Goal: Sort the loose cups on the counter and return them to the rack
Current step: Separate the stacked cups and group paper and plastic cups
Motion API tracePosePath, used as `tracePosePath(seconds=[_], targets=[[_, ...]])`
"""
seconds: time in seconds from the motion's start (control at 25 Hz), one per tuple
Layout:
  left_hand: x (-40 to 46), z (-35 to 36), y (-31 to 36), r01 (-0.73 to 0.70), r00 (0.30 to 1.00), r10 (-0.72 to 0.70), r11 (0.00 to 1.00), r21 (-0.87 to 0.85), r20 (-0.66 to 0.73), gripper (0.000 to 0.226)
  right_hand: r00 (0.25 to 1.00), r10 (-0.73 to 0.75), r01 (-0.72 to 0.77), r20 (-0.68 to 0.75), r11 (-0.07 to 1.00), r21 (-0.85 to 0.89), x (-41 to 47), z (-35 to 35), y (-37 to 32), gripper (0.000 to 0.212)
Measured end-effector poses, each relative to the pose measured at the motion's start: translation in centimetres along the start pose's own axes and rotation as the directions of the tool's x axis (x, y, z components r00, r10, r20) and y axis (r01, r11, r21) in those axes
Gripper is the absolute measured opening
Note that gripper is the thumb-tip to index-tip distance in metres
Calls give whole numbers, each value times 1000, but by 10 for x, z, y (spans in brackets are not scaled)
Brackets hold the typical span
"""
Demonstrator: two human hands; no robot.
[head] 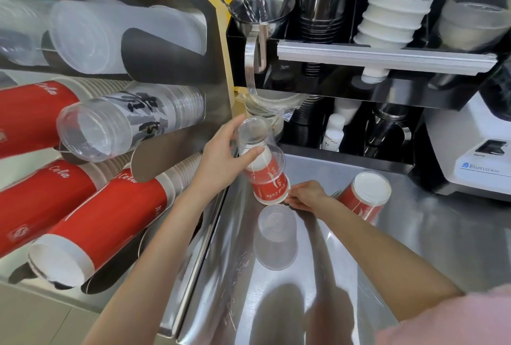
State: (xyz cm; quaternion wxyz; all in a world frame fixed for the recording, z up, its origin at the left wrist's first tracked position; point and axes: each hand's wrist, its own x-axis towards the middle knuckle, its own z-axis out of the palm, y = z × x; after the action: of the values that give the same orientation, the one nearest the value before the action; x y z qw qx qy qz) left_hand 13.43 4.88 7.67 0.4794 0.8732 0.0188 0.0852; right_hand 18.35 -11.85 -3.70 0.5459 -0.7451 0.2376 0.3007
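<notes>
My left hand (pixel 221 156) grips a clear plastic cup (pixel 255 134) that sits nested over a red paper cola cup (pixel 269 184), both upside down and tilted above the steel counter (pixel 414 248). My right hand (pixel 307 195) pinches the red cup's rim at the bottom. A frosted plastic cup (pixel 276 237) stands upside down on the counter just below them. Another red paper cup (pixel 365 195) lies tilted to the right. The wall rack (pixel 218 49) on the left holds stacks of red cups (pixel 105 220), a printed clear stack (pixel 130 120) and frosted cups (pixel 91 38).
A black organiser (pixel 387 96) at the back holds a steel jug with spoons (pixel 257 15), black cups, white printed cups (pixel 398 4) and small bottles (pixel 333 134). A white blender base (pixel 475 156) stands at the right. The counter's front edge runs along the lower left.
</notes>
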Motion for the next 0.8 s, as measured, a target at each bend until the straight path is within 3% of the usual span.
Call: tracePosePath(seconds=[0.28, 0.44, 0.56, 0.64, 0.72, 0.8], targets=[[-2, 7, 0, -8, 999, 8, 1000, 7, 35, 60, 992, -83, 48, -95, 945, -325, 4, -2, 4, 17], [-2, 8, 4, -20, 999, 20, 1000, 8, 49, 61, 957, -289, 236, -31, 834, -499, -18, -14, -2, 29], [-4, 7, 10, -52, 998, 51, 998, 26, 37, 62, 848, -529, 482, 18, 757, -441, -52, -27, -14, 45], [-6, 7, 16, -75, 997, 75, 997, 22, 29, 63, 731, -680, 634, 58, 643, -430, -78, -35, -22, 56], [-9, 7, 23, -102, 994, 101, 995, 20, 34, 63, 610, -785, 728, 106, 503, -466, -99, -38, -29, 63], [-14, 8, 31, -136, 990, 135, 991, 8, 36, 61, 532, -839, 775, 116, 427, -465, -111, -36, -35, 67]])
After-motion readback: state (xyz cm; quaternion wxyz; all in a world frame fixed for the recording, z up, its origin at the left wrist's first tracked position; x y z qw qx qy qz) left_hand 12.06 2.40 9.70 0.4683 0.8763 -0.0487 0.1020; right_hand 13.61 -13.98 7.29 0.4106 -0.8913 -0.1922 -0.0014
